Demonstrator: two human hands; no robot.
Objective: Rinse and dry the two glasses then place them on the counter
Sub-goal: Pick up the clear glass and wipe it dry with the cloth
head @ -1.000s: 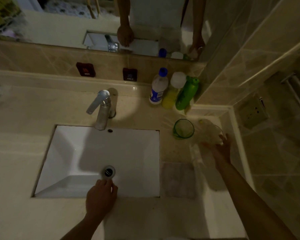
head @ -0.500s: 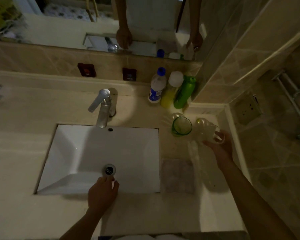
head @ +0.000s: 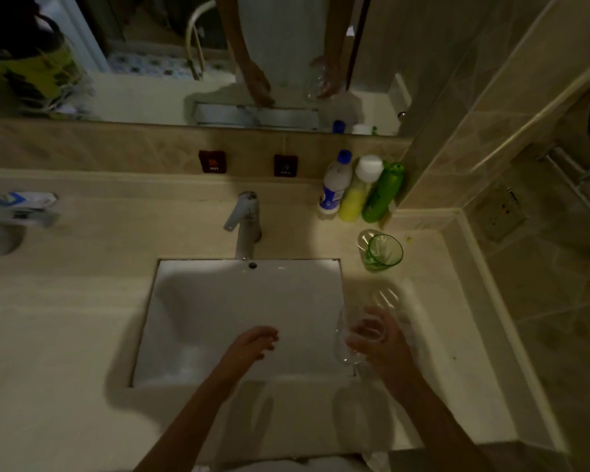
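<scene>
My right hand (head: 380,338) grips a clear glass (head: 346,338), held tilted over the right edge of the white sink (head: 218,301). My left hand (head: 252,342) hovers over the front of the basin with fingers loosely curled and nothing in it. A green glass (head: 384,252) stands upright on the counter (head: 65,335) to the right of the sink, behind my right hand. The chrome faucet (head: 244,221) stands behind the basin; no water shows.
Three bottles (head: 358,189) stand in the back right corner against the wall. A cloth lies on the counter under my right hand, mostly hidden. A tube lies at the far left. The tiled wall rises on the right, a mirror behind.
My right hand lifted the clear glass from beside the green one and brought it toward the sink. My left hand rose from the basin's front edge. The camera view shifted.
</scene>
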